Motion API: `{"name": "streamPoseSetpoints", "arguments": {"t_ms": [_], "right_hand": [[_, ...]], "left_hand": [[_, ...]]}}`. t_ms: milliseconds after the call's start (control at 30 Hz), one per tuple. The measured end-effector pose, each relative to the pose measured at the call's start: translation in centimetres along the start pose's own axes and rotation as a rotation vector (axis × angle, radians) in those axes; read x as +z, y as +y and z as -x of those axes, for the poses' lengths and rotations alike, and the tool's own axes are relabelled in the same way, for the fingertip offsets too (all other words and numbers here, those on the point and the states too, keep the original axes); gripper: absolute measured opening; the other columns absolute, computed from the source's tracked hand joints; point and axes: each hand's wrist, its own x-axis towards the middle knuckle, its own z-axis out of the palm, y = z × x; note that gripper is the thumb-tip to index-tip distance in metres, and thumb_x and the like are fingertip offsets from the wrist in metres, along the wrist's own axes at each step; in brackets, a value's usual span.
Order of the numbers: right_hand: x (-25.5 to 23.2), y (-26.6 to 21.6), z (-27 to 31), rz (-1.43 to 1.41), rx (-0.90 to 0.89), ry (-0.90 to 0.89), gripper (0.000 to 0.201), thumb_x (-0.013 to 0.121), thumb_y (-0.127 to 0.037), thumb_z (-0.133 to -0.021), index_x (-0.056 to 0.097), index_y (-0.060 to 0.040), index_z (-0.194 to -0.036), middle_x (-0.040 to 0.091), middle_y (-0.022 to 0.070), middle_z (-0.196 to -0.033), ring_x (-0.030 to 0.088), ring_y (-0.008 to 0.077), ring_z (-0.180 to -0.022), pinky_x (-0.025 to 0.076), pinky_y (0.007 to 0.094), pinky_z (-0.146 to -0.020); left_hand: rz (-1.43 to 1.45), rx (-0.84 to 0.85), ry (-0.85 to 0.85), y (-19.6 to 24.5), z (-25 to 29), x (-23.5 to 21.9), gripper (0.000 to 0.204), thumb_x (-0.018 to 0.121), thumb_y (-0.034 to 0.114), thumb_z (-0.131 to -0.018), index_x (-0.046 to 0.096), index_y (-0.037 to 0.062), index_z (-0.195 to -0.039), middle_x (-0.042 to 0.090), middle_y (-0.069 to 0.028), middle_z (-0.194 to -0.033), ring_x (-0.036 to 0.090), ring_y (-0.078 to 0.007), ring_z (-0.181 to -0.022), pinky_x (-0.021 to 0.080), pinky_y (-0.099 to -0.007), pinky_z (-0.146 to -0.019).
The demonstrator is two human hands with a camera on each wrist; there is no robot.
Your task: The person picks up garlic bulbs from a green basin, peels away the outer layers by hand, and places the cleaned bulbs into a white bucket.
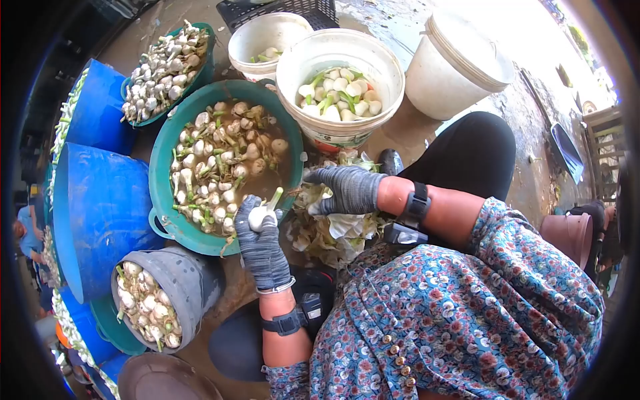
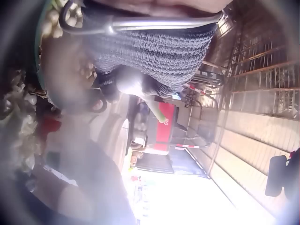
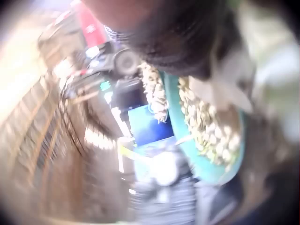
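Note:
My gloved left hand (image 1: 263, 250) grips a peeled white garlic bulb (image 1: 261, 217), its short green stem pointing up. This bulb is also in the right wrist view, blurred. My gloved right hand (image 1: 350, 190) is above a heap of garlic peels (image 1: 343, 230), thumb apart from the fingers. Beside its fingers, a pale flap like a peel (image 3: 225, 93) shows blurred in the right wrist view. Left of the hands stands a green tub (image 1: 160, 193) of muddy water with many unpeeled garlic bulbs (image 1: 213, 160).
A white bucket (image 1: 393, 100) with peeled bulbs in water stands beyond the hands. Behind are a smaller white bucket (image 1: 240, 53) and another white bucket (image 1: 437, 73). On the left are a grey bucket (image 1: 200, 287) of garlic, blue tubs (image 1: 107, 207) and a green basin (image 1: 210, 60) heaped with bulbs.

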Motion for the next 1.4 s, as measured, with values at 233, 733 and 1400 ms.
{"name": "streamPoseSetpoints", "arguments": {"t_ms": [233, 733, 1400], "right_hand": [[-2.9, -2.8, -2.4, -0.516, 0.094, 0.256, 0.021, 0.063, -0.017, -0.092, 0.059, -0.0029, -0.108, 0.065, 0.0023, -0.09, 0.057, 0.0082, -0.081, 0.049, 0.023, -0.074], [12.7, -2.5, -14.6, 0.52, 0.09, -0.495, 0.047, 0.055, -0.049, -0.085, 0.069, -0.0084, -0.106, 0.068, 0.0182, -0.097, 0.065, 0.0353, -0.092, 0.05, 0.0421, -0.083], [3.7, -2.1, -6.3, 0.034, -0.397, 0.068, 0.03, 0.064, -0.016, -0.083, 0.062, -0.0067, -0.112, 0.062, 0.0138, -0.108, 0.059, 0.0337, -0.101, 0.048, 0.0415, -0.088]], "left_hand": [[-0.087, -0.043, -0.071, 1.7, 0.8, 2.3, 0.045, 0.058, 0.004, -0.088, 0.046, 0.0026, -0.132, 0.053, -0.0117, -0.122, 0.053, -0.0181, -0.109, 0.044, -0.0314, -0.096], [0.16, 0.039, 0.496, 2.4, -0.5, -5.6, 0.034, 0.044, 0.009, -0.095, 0.047, -0.0003, -0.127, 0.054, -0.0169, -0.117, 0.06, -0.0245, -0.096, 0.052, -0.0374, -0.087], [0.52, -0.474, 0.095, -0.6, -0.9, -2.5, 0.034, 0.055, 0.015, -0.095, 0.044, 0.0073, -0.126, 0.057, -0.0145, -0.11, 0.063, -0.0272, -0.089, 0.058, -0.0394, -0.075]]}}
